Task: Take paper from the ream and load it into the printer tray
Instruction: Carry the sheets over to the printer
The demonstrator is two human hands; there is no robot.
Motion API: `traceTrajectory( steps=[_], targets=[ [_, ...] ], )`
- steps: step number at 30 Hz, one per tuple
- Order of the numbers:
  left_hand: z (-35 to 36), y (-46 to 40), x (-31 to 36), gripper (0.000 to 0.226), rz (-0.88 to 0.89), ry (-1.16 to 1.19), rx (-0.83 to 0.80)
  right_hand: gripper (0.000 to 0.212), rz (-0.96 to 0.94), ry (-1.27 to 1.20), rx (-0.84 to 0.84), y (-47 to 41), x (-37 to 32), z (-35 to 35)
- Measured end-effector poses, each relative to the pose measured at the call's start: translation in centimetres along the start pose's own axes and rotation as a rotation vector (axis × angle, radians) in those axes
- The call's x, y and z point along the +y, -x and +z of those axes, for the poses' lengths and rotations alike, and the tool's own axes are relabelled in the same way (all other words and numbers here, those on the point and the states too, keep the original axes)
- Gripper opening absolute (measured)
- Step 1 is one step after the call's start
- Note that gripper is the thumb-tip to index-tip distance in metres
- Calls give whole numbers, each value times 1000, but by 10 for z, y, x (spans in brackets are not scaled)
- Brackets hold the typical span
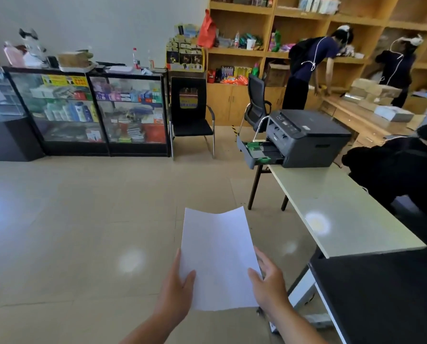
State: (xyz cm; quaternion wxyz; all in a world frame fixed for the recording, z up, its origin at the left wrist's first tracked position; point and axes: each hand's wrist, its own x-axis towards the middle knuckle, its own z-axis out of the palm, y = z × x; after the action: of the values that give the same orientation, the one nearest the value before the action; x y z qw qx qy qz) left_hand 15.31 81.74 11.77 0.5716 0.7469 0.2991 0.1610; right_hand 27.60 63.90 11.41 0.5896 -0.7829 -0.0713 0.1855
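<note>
- Paper [218, 256]: white sheet(s), held out in front over the floor, near edge toward the body. Can't tell whether one sheet or a thin stack. Far edge sags w/ a slight wave.
- Left hand [176, 284]: holds paper's left long edge, thumb on top, fingers underneath.
- Right hand [269, 281]: holds right long edge, thumb on top; fingers look loosely spread, grip light.
- Printer [304, 137]: dark grey, at far end of the pale table [344, 219], well apart from the paper. Ream not in view.
- Tray [259, 151]: pulled out of the printer front toward the floor side, green guides visible, looks empty.
- Step in hand (judgement): carry to the tray. Paper is out of the ream; loading not yet done.
- To do it well: keep both edges supported so the far edge doesn't droop or crease; approach from the tray's open front, not over the table.
- At the tray: square the leading edge w/ the guides, lower flat, slide in under the tabs, don't force.
- Risk: sagging far edge could catch on the tray's front lip; seated person [401, 170] beside the table narrows room on that side.
</note>
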Motion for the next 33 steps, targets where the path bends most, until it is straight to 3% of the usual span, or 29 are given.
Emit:
traceTrajectory(
  steps=[15,33],
  targets=[
    [9,-213,4,60,-36,71,41,58,7,9,16,-194,-49,56],
    [-27,-508,17,60,22,52,-112,60,23,-46,109,-430,-142,157]
  ],
)
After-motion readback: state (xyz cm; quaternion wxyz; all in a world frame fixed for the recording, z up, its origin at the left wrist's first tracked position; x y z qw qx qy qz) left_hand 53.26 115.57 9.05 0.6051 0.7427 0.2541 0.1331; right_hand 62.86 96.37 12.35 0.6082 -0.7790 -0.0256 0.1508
